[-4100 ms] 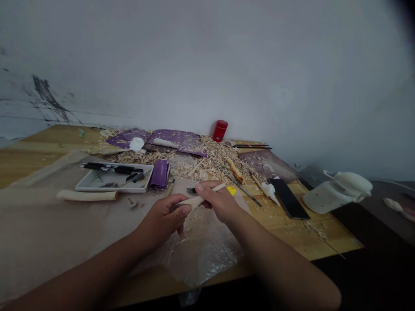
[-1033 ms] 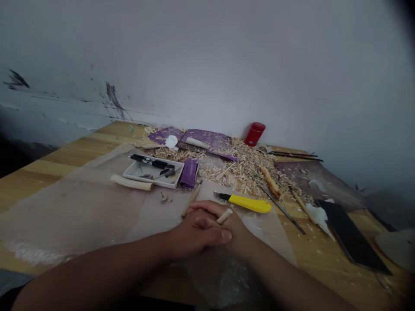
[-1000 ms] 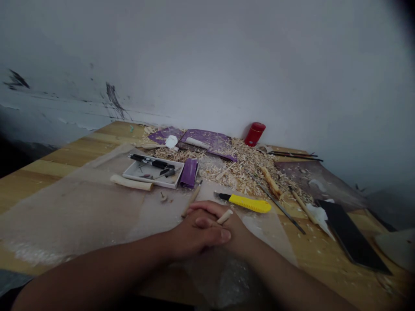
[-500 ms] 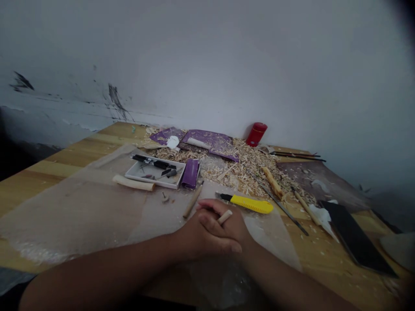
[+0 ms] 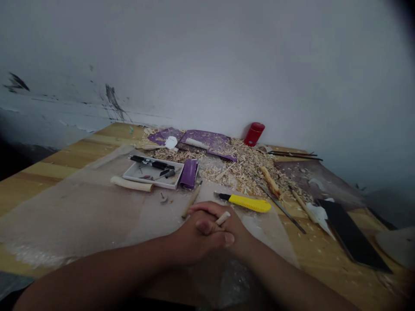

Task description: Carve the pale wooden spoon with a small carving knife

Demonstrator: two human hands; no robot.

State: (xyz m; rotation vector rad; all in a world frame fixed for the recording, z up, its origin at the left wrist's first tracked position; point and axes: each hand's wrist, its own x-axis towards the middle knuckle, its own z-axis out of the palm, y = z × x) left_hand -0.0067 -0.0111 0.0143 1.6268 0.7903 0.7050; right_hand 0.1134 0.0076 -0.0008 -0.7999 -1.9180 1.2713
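Observation:
My left hand [image 5: 193, 236] and my right hand [image 5: 235, 231] are clasped together low in the middle, closed around a short pale wooden stick [image 5: 223, 218]. Only one end of it pokes out between them. The right hand's fingers lie over the left hand, and most of the left fingers are hidden. Just beyond my hands rests a yellow utility knife [image 5: 249, 203] with a dark tip. A thin wooden rod [image 5: 192, 199] lies at the left hand's far side, close to the fingers.
Bubble wrap [image 5: 94, 211] covers much of the wooden table [image 5: 48, 172]. A white tray [image 5: 152, 180] holds pens and small tools, with a curved wooden piece [image 5: 131, 184] before it. Wood shavings [image 5: 244, 166] pile up behind. A metal file [image 5: 285, 211] and a black slab [image 5: 355, 237] lie right.
My clasped hands have shifted slightly and the thumbs sit differently, the front one drawn a little left. The stick still shows between them. The whole view has slid slightly left.

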